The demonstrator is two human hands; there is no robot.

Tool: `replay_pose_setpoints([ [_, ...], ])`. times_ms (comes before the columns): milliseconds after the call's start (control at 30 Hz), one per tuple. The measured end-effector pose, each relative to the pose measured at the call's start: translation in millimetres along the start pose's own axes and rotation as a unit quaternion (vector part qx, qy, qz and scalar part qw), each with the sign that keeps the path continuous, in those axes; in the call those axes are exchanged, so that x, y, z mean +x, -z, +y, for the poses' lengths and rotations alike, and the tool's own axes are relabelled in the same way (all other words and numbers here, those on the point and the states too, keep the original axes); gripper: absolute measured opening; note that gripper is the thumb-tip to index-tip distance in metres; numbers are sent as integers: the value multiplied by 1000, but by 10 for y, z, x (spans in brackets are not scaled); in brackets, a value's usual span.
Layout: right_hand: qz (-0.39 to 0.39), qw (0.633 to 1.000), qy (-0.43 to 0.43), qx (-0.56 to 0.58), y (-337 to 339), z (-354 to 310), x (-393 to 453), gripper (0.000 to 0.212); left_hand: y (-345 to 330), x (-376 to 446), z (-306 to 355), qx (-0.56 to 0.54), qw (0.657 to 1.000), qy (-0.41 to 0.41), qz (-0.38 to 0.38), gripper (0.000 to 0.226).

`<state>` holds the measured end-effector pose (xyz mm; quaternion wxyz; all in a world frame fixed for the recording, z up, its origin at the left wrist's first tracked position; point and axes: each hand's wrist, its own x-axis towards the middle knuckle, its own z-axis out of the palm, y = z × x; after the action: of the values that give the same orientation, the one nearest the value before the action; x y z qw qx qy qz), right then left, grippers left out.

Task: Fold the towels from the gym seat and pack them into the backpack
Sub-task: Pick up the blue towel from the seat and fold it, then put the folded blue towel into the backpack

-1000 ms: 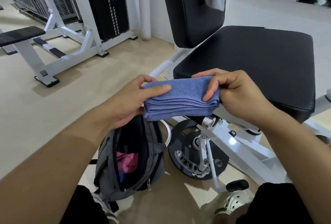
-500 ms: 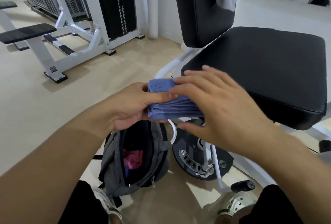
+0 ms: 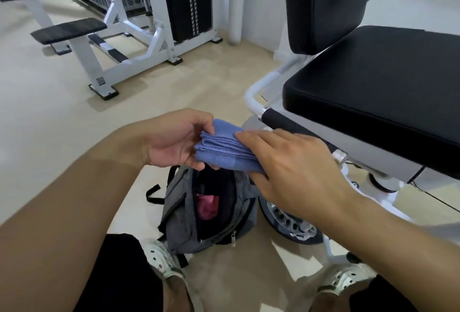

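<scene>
Folded blue towel point(image 3: 225, 153) lowered toward open backpack point(image 3: 179, 214), both hands gripping it, no legible writing

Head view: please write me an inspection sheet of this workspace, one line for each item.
Surface: beige floor; black gym seat bare where seen.
Job's things: folded blue towel above the open grey backpack; pink cloth inside.
Clutter: nothing seen.
Hands: left hand pinches the towel's end; right hand grips its other end.
Cables: nothing seen.
Surroundings: weight stack machine, bench.
</scene>
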<state>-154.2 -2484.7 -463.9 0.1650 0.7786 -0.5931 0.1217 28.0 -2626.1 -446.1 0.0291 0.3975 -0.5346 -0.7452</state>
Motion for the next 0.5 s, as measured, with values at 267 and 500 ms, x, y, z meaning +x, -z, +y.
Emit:
replay_pose_setpoints([
  [267,-108,988,-66,94,-420,-143,163,28,181,178,-275,105,982,14,153,35],
  [500,-294,906,-203,226,-1128,-154,330,30,361,544,-706,363,888,63,273,60],
])
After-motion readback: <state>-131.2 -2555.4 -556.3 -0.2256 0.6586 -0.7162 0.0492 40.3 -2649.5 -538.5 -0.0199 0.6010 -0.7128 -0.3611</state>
